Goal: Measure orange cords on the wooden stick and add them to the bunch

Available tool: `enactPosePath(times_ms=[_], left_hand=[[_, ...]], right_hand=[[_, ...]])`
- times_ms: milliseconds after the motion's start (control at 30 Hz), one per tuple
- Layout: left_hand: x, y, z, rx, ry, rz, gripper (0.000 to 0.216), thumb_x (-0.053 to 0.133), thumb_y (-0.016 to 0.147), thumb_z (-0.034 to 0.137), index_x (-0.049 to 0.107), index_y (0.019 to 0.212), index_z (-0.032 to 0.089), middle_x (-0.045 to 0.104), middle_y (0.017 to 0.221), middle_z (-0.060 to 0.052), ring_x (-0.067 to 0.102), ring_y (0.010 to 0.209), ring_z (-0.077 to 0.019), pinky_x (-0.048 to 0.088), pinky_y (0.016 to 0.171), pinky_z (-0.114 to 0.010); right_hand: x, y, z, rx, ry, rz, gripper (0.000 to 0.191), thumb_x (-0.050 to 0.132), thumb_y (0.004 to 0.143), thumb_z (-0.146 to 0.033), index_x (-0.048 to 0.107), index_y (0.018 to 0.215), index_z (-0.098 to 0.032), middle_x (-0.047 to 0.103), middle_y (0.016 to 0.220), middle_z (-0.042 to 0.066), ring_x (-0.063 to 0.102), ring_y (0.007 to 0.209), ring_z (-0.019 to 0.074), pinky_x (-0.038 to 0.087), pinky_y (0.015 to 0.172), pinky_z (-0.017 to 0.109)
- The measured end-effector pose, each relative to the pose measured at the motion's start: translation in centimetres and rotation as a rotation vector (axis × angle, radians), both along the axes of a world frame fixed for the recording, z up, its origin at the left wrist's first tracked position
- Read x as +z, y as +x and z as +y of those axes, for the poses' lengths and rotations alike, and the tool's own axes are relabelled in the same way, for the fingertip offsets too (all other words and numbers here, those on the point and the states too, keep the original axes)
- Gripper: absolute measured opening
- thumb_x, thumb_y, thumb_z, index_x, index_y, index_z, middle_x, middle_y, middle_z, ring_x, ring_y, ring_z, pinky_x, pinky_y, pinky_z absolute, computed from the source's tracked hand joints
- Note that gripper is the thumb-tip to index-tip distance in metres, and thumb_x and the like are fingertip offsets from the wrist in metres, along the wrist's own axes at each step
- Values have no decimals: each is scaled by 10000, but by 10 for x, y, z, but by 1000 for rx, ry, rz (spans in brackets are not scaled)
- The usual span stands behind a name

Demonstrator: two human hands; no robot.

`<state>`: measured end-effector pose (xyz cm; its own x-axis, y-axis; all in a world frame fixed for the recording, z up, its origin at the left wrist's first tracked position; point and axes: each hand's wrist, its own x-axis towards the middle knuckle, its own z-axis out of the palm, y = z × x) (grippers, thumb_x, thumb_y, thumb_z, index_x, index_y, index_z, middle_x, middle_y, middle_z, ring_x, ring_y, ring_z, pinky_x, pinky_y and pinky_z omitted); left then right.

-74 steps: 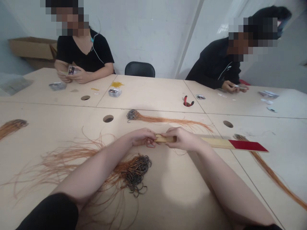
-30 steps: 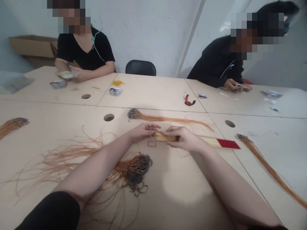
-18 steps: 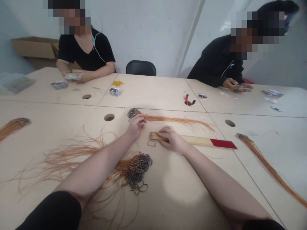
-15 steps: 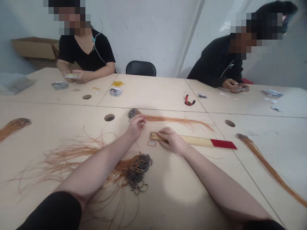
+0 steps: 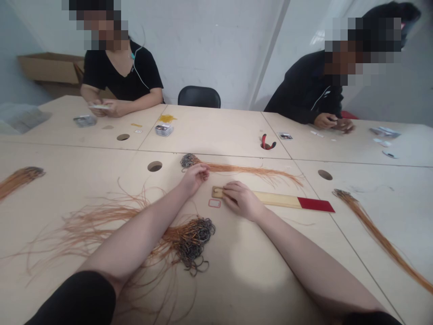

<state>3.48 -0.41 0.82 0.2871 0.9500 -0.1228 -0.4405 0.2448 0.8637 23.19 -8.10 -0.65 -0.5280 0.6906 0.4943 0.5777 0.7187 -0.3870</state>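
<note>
smooth pale wooden strip (image 5: 277,197) with smooth red end (image 5: 316,205), matt laminate tabletop (image 5: 257,271), thin orange strands (image 5: 243,169), dark metal loops (image 5: 189,160)

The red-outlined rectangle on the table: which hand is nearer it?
Right: the right hand sits just beside the red-outlined rectangle; the left hand is farther off, up and leftward.

Right hand (image 5: 241,201) rests on the left end of a wooden strip (image 5: 277,198) with a red tip. Left hand (image 5: 194,177) sits over the far wire bundle (image 5: 216,168). A small red loop (image 5: 214,203) lies on the table (image 5: 257,271) between the hands, just nearer than the strip. A larger wire bundle (image 5: 192,239) lies under the left forearm.
</note>
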Motion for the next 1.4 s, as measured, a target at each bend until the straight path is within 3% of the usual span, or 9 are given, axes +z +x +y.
enactPosePath(times_ms=[133,367,600,733,900,1067,1167,1233,1400], left_hand=[[-2,2,-2,-47,109,91,103,600,605,184,606,685,119,544,573,-1,497,556,-80,350,527,-200],[-7,7,-5,-110,480,576,134,635,648,221,638,750,134,614,698,-10,532,647,-110,414,628,-241],[-12,6,-2,-146,564,736,146,590,696,250,635,764,129,627,701,-24,544,633,-120,432,613,-249],[-12,7,-4,-64,615,729,141,578,688,204,624,800,133,622,728,-27,557,653,-120,451,610,-240],[-9,8,-14,184,722,728,156,544,695,161,605,838,150,593,781,-43,557,720,-135,413,482,-179],[1,7,-22,213,867,830,188,553,728,199,599,907,168,572,879,-65,533,742,-148,391,467,-203],[8,5,-24,125,1055,912,296,655,690,296,611,959,182,599,934,-77,523,868,-203,450,707,-321],[10,4,-23,99,1151,951,377,712,644,356,625,974,196,608,961,-76,500,953,-234,389,877,-398],[6,4,-19,119,1181,1017,324,699,675,399,674,945,222,594,1013,-72,443,1028,-237,298,971,-417]], right_hand=[[-1,0,1,20,7,-12,204,479,863,-211,641,985,-190,617,1013,105,524,1006,221,458,890,410],[3,-2,-2,32,31,-31,262,472,848,-188,599,1076,-174,583,1075,116,492,1047,227,453,923,414],[0,-1,0,8,85,-4,322,459,834,-161,549,1142,-182,553,1139,118,477,1076,240,457,916,438],[-2,2,2,-25,111,13,372,445,828,-147,513,1192,-187,525,1176,130,472,1093,242,461,914,442],[-5,3,1,-74,103,88,392,462,810,-144,533,1194,-174,507,1199,144,471,1107,243,456,922,438],[-5,0,-1,-87,-227,423,350,512,805,-185,597,1144,-202,527,1179,114,518,1082,217,493,870,385],[-4,-2,0,-47,-442,630,278,566,796,-239,651,1061,-226,558,1147,89,545,1056,206,509,838,357],[-4,-1,2,-34,-515,737,235,603,782,-274,679,1001,-236,584,1118,73,547,1060,206,485,886,372],[-5,3,4,-57,-656,924,194,659,745,-298,705,925,-243,638,1040,54,581,989,197,464,909,386]])
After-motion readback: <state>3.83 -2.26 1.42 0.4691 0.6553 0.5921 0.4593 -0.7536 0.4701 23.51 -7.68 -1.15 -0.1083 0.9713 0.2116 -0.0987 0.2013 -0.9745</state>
